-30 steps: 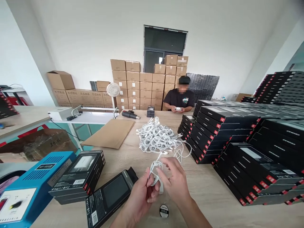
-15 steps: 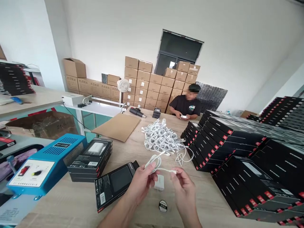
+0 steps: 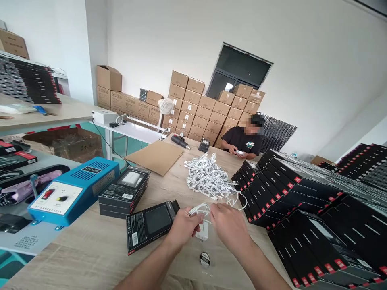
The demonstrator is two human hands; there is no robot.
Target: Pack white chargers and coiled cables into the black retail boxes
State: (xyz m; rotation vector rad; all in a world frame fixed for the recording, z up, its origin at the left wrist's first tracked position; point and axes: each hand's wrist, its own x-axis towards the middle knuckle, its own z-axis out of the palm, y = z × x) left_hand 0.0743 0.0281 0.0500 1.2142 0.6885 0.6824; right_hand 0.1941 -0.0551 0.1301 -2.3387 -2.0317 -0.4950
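Observation:
A coiled white cable [image 3: 200, 209] is pinched in my left hand [image 3: 185, 226]. My right hand [image 3: 227, 222] is closed at the right side of the coil, its fingertips on the cable and partly hidden behind the hand. Below the coil, a white charger [image 3: 202, 231] lies on the table, partly covered by my hands. Nearer to me is a round black-and-white sticker [image 3: 204, 259]. A flat black box [image 3: 151, 224] lies beside my left hand. Beyond my hands rests a heap of white coiled cables [image 3: 208, 176].
Stacked black boxes [image 3: 290, 181] fill the right side. At left stand a blue machine [image 3: 77, 189] and more black boxes [image 3: 125, 191]. Farther off are a cardboard sheet [image 3: 155, 157], a heat gun [image 3: 180, 141] and a seated person [image 3: 243, 139] holding a white item.
My right hand has moved left and up to the coil, from holding the cable's end out to the right. The view has turned slightly left.

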